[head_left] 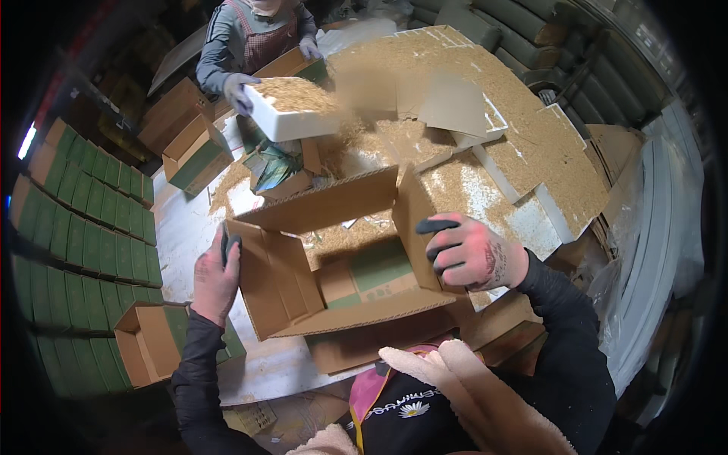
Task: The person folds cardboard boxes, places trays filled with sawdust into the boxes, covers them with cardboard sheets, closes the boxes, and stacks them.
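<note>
A cardboard box [326,203] with upright flaps is held in front of me over the table. My left hand [215,279], in a pink glove with dark fingertips, grips its left side at the edge. On the opposite side, my right hand [472,256] has its fingers curled over the box's edge. Its palm side is hidden. Through the box's opening I see a green-and-brown cardboard surface [379,271] and some loose tan shavings. Another brown cardboard piece [379,345] lies below the box, close to my body.
Across the table, a co-worker holds a white foam tray [284,125] heaped with tan shavings. Shavings [546,152] cover the right side. Open boxes [199,155] stand at left, beside stacked green boxes [87,235]. Another open box [148,345] sits by my left forearm.
</note>
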`<state>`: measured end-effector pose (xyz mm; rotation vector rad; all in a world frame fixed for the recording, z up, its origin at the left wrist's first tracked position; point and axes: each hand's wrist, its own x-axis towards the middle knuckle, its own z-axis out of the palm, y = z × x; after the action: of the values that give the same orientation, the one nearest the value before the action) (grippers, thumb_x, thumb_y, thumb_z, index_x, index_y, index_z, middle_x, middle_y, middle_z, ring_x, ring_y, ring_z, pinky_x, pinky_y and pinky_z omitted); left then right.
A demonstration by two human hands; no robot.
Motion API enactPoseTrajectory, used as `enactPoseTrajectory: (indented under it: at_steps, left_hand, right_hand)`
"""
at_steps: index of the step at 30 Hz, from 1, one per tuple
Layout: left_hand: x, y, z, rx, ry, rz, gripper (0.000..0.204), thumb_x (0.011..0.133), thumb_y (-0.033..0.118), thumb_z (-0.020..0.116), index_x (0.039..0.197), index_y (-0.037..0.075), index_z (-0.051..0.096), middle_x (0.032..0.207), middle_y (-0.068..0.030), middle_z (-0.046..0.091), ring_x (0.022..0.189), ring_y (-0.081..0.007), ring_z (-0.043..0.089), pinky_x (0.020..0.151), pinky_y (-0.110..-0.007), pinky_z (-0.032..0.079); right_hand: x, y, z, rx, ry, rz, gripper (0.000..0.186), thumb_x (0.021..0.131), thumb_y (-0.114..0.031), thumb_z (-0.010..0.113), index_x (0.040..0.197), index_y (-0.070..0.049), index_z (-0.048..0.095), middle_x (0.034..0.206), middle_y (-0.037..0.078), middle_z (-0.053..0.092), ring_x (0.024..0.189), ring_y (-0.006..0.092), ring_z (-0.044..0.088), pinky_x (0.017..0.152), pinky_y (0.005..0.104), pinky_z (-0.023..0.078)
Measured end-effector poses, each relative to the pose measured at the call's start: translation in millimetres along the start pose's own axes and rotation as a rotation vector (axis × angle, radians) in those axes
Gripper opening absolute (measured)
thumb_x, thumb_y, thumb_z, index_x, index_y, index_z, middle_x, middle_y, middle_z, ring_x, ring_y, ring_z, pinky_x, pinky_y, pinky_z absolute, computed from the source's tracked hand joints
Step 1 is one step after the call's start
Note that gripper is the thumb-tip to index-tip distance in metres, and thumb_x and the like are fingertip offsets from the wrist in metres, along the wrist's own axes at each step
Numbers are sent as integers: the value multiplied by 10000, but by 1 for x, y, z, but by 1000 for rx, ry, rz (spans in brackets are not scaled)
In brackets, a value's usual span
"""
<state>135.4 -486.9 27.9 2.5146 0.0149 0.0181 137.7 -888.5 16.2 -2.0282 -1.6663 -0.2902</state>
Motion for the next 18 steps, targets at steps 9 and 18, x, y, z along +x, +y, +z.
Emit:
enactPoseTrajectory:
  at_steps: [9,18]
  left_hand:
    - [55,83,142,276,-172,1201,581,733,82,556,1303,88,443,1395,-133,387,1313,-304,338,1121,-475,176]
    - [62,51,207,-317,-1025,889,513,911,218,494,1380,61,359,1375,-177,410,1249,-288,425,1052,-350,325]
  right_hand:
    - [-57,10,43,941,14,634,271,785,-68,570,1044,-29,641,1076,112,648,1035,247,588,913,329,438]
    - [-58,-29,118,-295,260,1187,1082,594,-380,811,1379,65,215,1403,264,274,1314,416,254,1084,465,237]
